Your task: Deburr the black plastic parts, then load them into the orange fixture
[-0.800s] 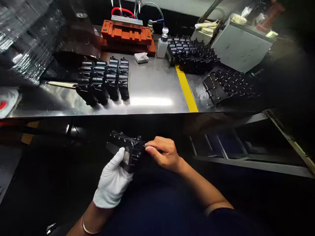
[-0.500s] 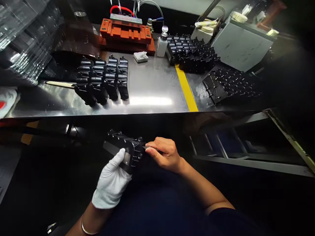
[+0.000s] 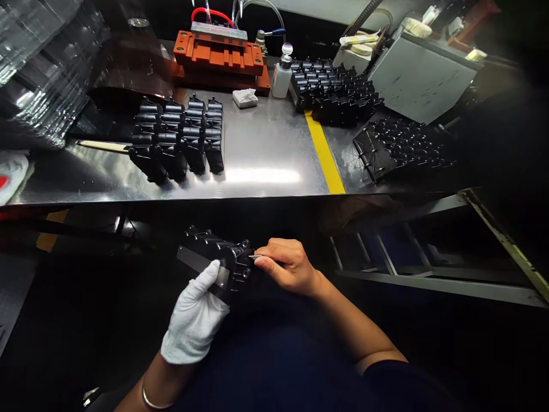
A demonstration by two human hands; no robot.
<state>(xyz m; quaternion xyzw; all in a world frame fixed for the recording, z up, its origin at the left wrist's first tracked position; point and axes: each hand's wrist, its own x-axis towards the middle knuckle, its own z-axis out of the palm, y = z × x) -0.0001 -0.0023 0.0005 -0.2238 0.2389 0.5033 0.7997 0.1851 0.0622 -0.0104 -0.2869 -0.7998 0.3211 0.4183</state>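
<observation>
While the left hand (image 3: 195, 320), in a white fabric glove, grips one black moulded part (image 3: 227, 250), the bare right hand (image 3: 289, 268) is closed in a pinch on a slim metal tool (image 3: 256, 257), whose tip meets the end of the part. The part is held up in front of the bench edge, with no support visible beneath it.

Progress, as far as visible: one part is in hand. Whether the other parts have been worked on cannot be determined.

Count: on the stainless steel bench (image 3: 266, 143), four columns of black parts (image 3: 180, 137) stand side by side, apparently four parts per column, though overlap prevents a firm figure. Beyond a yellow stripe (image 3: 323, 149) lie two further batches, a compact black cluster (image 3: 337, 94) and a slanted black batch (image 3: 397, 151); neither can be counted. Also present are one orange fixture (image 3: 218, 60), one white bottle (image 3: 283, 77) and one folded tissue (image 3: 245, 98).
</observation>
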